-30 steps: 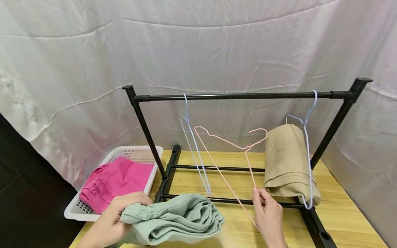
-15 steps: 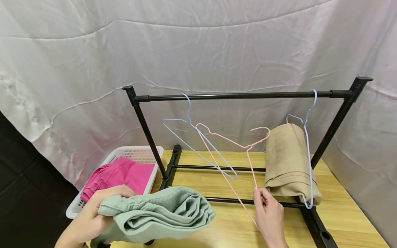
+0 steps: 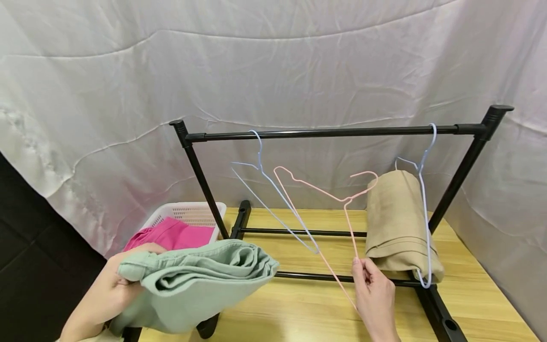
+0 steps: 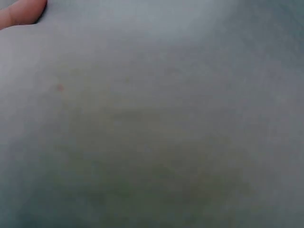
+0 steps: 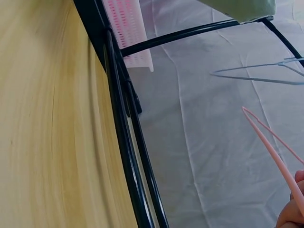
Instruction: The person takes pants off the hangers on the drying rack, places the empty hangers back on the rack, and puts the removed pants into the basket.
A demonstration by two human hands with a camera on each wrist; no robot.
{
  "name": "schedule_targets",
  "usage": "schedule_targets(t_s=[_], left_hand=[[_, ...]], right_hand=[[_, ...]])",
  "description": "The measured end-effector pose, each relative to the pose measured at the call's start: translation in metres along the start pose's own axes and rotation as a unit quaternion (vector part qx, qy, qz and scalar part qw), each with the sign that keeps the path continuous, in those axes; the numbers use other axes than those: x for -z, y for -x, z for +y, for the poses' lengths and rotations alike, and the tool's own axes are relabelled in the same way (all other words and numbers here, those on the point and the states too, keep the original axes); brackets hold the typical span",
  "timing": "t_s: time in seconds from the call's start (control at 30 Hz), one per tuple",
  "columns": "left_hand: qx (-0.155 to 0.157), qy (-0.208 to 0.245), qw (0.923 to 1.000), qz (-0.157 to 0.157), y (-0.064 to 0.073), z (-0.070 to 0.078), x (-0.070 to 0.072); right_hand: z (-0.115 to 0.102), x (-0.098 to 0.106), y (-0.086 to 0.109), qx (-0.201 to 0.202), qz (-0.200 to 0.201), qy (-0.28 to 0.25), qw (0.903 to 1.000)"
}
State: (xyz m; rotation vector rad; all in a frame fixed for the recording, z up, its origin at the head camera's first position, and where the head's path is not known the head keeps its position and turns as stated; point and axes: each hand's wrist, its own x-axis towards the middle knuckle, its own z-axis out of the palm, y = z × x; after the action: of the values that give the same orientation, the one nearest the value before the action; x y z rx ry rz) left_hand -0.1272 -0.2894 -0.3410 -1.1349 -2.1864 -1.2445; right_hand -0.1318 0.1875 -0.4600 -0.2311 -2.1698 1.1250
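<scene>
My left hand (image 3: 107, 285) grips the folded green trousers (image 3: 201, 285) at their left end, holding them above the front left of the table. Out-of-focus cloth fills nearly all of the left wrist view, with one fingertip (image 4: 23, 12) at its top left corner. Between thumb and fingers, my right hand (image 3: 376, 299) pinches a pink wire hanger (image 3: 348, 200) by one corner. That hanger is tilted, its hook pointing up and away from me. Behind it, a bare blue hanger (image 3: 259, 161) hangs from the black rack's top bar (image 3: 333, 133), and the two overlap in the head view.
Folded beige trousers (image 3: 395, 213) hang on another blue hanger (image 3: 424, 199) at the rack's right end. A white basket (image 3: 196, 213) with a folded pink garment (image 3: 183, 235) stands at the left, partly hidden. Rails of the rack (image 3: 299, 232) cross the wooden table (image 3: 295, 318).
My left hand has carried the green trousers left and slightly up, now covering part of the basket. The bare blue hanger has swung round. My right hand has shifted slightly right with the pink hanger.
</scene>
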Motion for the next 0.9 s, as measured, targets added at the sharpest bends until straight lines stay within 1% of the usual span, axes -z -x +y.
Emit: schedule_targets(t_s=[0.03, 0.13, 0.2, 0.27, 0.33, 0.4, 0.6, 0.63, 0.7, 0.77, 0.8, 0.83, 0.9], left_hand=[[0.006, -0.001, 1.0000, 0.007, 0.000, -0.001, 0.001], [0.044, -0.018, 0.9983, 0.032, 0.000, 0.000, 0.006], [0.064, -0.043, 0.9956, 0.054, -0.001, -0.001, 0.008], [0.092, -0.068, 0.9905, 0.077, 0.000, 0.000, 0.010], [0.113, -0.094, 0.9840, 0.101, 0.001, 0.000, 0.012], [0.139, -0.100, 0.9775, 0.124, 0.003, -0.001, 0.015], [0.208, -0.082, 0.9570, 0.185, 0.005, -0.010, 0.025], [0.219, -0.071, 0.9530, 0.196, 0.006, -0.012, 0.027], [0.237, -0.032, 0.9453, 0.222, 0.006, -0.016, 0.030], [0.255, 0.014, 0.9327, 0.254, 0.005, -0.019, 0.031], [0.265, 0.040, 0.9233, 0.275, 0.005, -0.021, 0.032], [0.276, 0.060, 0.9123, 0.296, 0.003, -0.022, 0.032], [0.301, 0.088, 0.8856, 0.343, 0.000, -0.025, 0.033]], right_hand=[[0.000, 0.001, 0.000, 0.001, 0.001, -0.001, 1.0000], [-0.001, 0.003, -0.001, 0.002, 0.005, -0.002, 1.0000], [-0.001, 0.004, -0.002, 0.001, 0.006, 0.000, 1.0000], [-0.002, 0.005, -0.002, 0.000, 0.004, 0.003, 1.0000], [-0.002, 0.006, -0.002, 0.000, 0.001, 0.005, 1.0000], [-0.002, 0.006, -0.002, 0.001, -0.001, 0.004, 1.0000], [-0.001, 0.006, -0.002, 0.004, 0.003, 0.000, 1.0000], [-0.001, 0.006, -0.002, 0.002, 0.003, 0.000, 1.0000], [-0.001, 0.006, -0.002, -0.001, 0.004, 0.000, 1.0000], [-0.001, 0.006, -0.002, -0.005, 0.003, 0.000, 1.0000], [-0.002, 0.007, -0.002, -0.008, 0.003, 0.000, 1.0000], [-0.002, 0.007, -0.002, -0.010, 0.002, 0.000, 1.0000], [-0.002, 0.007, -0.002, -0.013, 0.001, 0.000, 0.9999]])
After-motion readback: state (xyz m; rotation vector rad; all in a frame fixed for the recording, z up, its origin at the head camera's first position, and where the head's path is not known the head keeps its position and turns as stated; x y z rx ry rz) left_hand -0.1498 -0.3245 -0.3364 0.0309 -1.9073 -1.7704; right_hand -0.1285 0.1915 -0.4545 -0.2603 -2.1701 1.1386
